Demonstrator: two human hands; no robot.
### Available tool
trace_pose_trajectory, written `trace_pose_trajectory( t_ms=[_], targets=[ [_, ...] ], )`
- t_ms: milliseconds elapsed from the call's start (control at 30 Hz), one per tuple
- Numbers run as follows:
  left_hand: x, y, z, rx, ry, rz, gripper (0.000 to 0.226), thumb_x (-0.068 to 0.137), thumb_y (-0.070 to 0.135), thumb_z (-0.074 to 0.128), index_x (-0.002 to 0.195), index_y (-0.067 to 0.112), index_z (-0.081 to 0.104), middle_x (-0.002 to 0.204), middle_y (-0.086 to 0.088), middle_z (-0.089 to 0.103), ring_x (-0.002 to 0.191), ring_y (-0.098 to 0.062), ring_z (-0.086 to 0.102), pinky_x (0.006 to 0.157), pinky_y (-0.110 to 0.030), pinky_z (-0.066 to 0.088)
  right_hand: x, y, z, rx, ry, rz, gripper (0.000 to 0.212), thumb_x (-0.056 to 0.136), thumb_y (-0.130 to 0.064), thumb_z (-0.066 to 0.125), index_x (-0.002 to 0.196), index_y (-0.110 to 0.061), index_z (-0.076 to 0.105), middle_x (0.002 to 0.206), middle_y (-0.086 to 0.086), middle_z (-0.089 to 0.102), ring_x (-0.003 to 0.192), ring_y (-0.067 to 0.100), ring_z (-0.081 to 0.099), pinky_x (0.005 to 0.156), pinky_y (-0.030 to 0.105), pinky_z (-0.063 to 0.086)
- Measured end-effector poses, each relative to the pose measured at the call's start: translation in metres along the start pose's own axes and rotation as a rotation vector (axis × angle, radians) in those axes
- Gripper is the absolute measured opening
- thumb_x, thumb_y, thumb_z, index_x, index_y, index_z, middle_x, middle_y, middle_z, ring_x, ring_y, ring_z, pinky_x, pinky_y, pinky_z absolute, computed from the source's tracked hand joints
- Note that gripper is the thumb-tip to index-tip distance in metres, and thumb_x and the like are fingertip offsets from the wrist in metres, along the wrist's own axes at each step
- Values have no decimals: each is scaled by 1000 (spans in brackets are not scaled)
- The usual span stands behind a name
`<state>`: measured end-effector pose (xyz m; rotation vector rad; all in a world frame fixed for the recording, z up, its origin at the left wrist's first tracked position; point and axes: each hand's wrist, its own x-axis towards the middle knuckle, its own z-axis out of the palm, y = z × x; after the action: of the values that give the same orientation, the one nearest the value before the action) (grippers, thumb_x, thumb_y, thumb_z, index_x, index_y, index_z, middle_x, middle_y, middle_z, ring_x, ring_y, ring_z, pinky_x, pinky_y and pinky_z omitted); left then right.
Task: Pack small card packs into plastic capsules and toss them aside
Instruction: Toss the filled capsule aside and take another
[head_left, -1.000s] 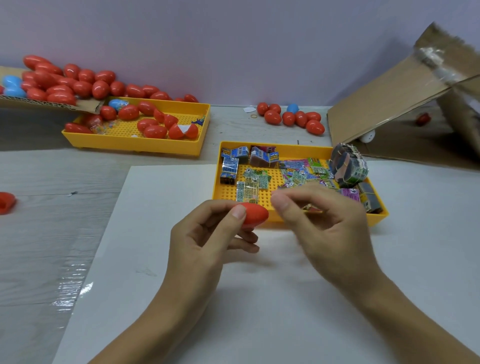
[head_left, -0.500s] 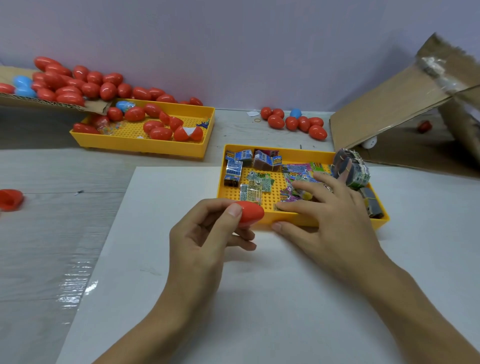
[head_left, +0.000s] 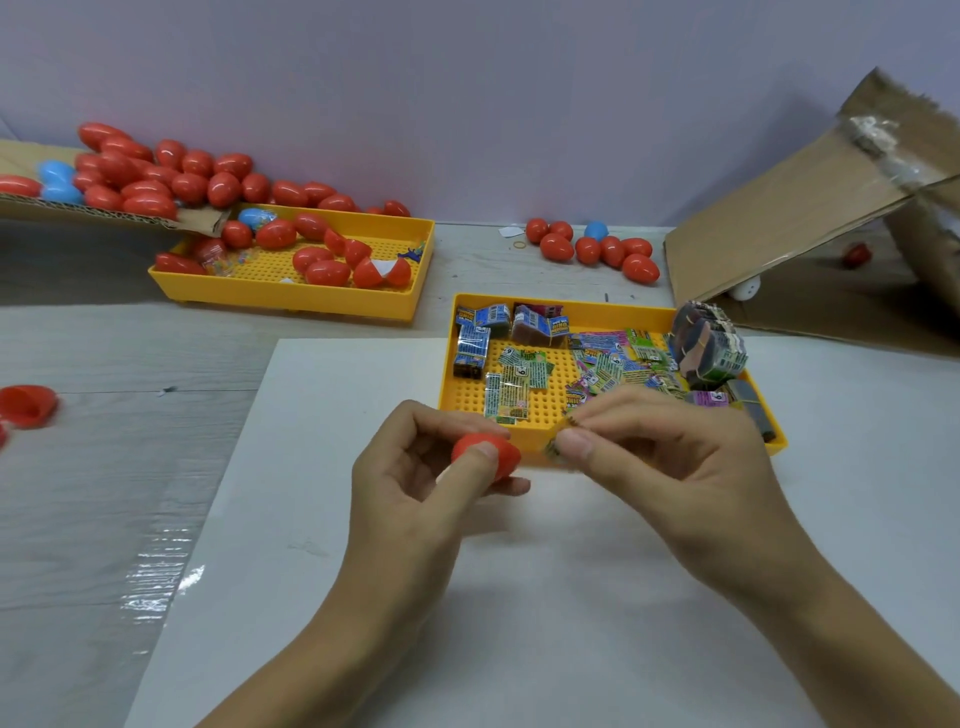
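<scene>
Left hand (head_left: 415, 478) fingers curl round a red capsule half (head_left: 488, 454), thumb on top. Right hand (head_left: 670, 457) fingers pinch a small card pack (head_left: 558, 441) just beside it, both forearms angled inward over white paper (head_left: 322, 519), before the yellow tray (head_left: 467, 400).

A plain pale lilac wall (head_left: 467, 78) is running behind a grey wood-grain table (head_left: 78, 493). A white sheet (head_left: 311, 571) is lying on the tabletop, and soft light is glinting off the table's left side.
</scene>
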<state>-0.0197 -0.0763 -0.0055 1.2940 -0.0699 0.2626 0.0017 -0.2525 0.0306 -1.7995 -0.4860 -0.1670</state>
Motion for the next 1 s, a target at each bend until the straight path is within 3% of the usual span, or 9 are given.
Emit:
trace_pose_trajectory(
  t_ms=[133, 233, 333, 467, 533, 600, 767, 867, 1000],
  targets=[
    [1, 0, 1, -36, -72, -44, 25, 83, 9, 56, 97, 20, 73, 95, -12, 69, 69, -25, 69, 59, -34, 57, -2, -4, 4, 67, -130, 116, 31, 86, -31, 68, 55, -31, 69, 63, 0, 60, 63, 18, 53, 59, 22, 42],
    [0, -1, 0, 4, -154, -46, 33, 86, 6, 44, 87, 10, 77, 99, -10, 66, 71, -29, 66, 62, -32, 55, -3, -2, 6, 86, -134, 208, 45, 89, -35, 64, 48, -18, 58, 58, 16, 44, 59, 30, 42, 64, 11, 41],
    [-2, 1, 2, 72, -184, -31, 27, 84, 28, 55, 86, 11, 76, 98, -6, 65, 72, -27, 66, 64, -32, 55, -2, -1, 8, 58, -115, 239, 48, 90, -37, 61, 47, -19, 52, 60, 22, 37, 60, 35, 39, 63, 12, 38],
    [-3, 2, 7, 237, -159, 48, 20, 76, 35, 75, 83, 17, 75, 93, 2, 65, 87, -20, 67, 64, -41, 61, -3, -3, 11, 35, -106, 208, 45, 93, -43, 58, 51, -29, 64, 51, 4, 43, 53, 23, 40, 57, 17, 37],
    [-3, 1, 8, 221, -136, 44, 12, 73, 27, 82, 78, 16, 77, 93, 3, 65, 87, -17, 67, 60, -35, 61, -4, -1, 11, 15, -94, 224, 58, 92, -55, 57, 57, -8, 64, 56, 18, 39, 56, 33, 35, 54, 17, 35],
    [-3, 1, 7, 162, -122, 4, 3, 73, 17, 79, 74, 15, 77, 91, 4, 64, 78, -15, 67, 56, -30, 59, -4, 0, 10, 34, -59, 286, 71, 87, -63, 54, 60, 2, 59, 58, 22, 40, 54, 28, 35, 53, 13, 35],
    [2, 0, 4, 78, -100, -41, 11, 78, 15, 72, 78, 5, 77, 95, -8, 65, 69, -22, 65, 56, -29, 55, -2, -2, 7, 129, -33, 288, 43, 86, -58, 56, 76, -22, 78, 73, 2, 71, 67, 12, 64, 54, 23, 46],
    [4, 1, 3, 45, -116, -64, 14, 80, 16, 72, 84, 4, 77, 101, -17, 63, 71, -25, 65, 59, -31, 55, -1, -3, 5, 157, -29, 210, 16, 82, -36, 70, 88, -23, 78, 72, -3, 71, 65, 9, 66, 53, 14, 45],
    [3, 2, 3, 20, -150, -60, 25, 78, 28, 72, 89, 6, 79, 102, -17, 63, 80, -26, 64, 61, -31, 56, -2, -6, 5, 138, -36, 157, 11, 79, -29, 71, 87, -26, 78, 67, -6, 70, 54, 4, 60, 54, 10, 45]
  ],
)
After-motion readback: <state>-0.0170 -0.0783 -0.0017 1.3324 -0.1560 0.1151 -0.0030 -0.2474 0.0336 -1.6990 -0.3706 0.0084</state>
